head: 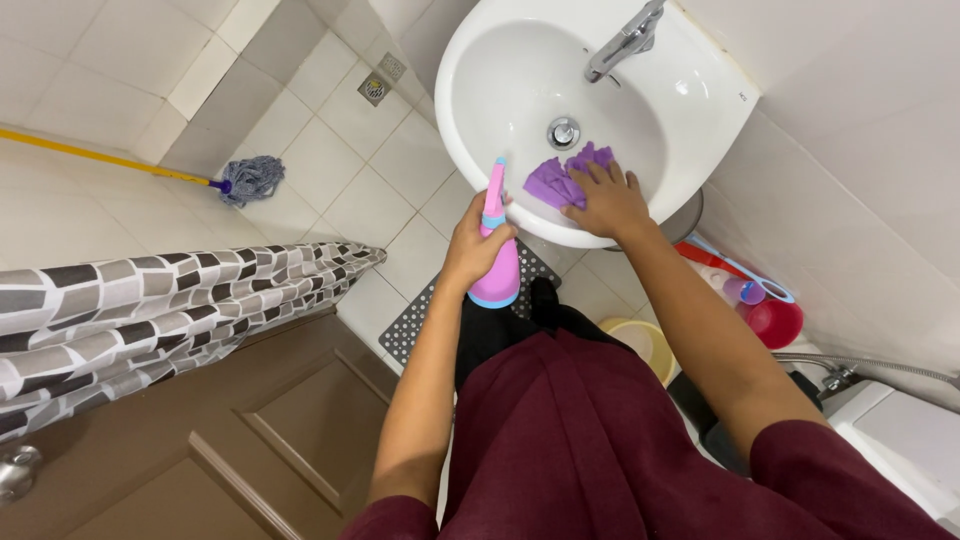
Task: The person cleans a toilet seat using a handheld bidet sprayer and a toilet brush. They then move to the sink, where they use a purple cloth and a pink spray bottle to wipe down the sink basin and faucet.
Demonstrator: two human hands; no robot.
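— See that? The left hand (478, 245) is wrapped tight around a pink plastic spray bottle with a blue collar (496, 250), its thin nozzle pointing up toward the rim of the round white ceramic washbasin (480, 120) at the top middle of the frame.

— And the other one?

— The right hand (607, 200) lies flat with fingers spread, pressing a crumpled purple cleaning cloth (558, 180) against the inner front wall of the basin, just below the round chrome drain (563, 132). The chrome tap (625, 42) stands above, at the far rim.

— What would worry you here?

— The bottle, mostly. It is held over the basin's edge, not resting on anything; a wet palm could let it slip, and I'd guess it would drop onto the grey perforated mat (415, 325) or the white tiled floor (330, 160) below. And the nozzle looks angled back toward the person, though I can't tell for sure; a squeeze might send spray toward the face.

— And underfoot?

— It's crowded. A red plastic dipper (772, 320) and a pale yellow bowl (645, 342) sit on the floor at the right, close to the legs. One step back while leaning in could kick them. The grey string mop with the yellow handle (250, 178) lies well apart at upper left, so that's less of a concern. The patterned grey-and-white curtain (150, 300) hangs at the left, near the elbow.
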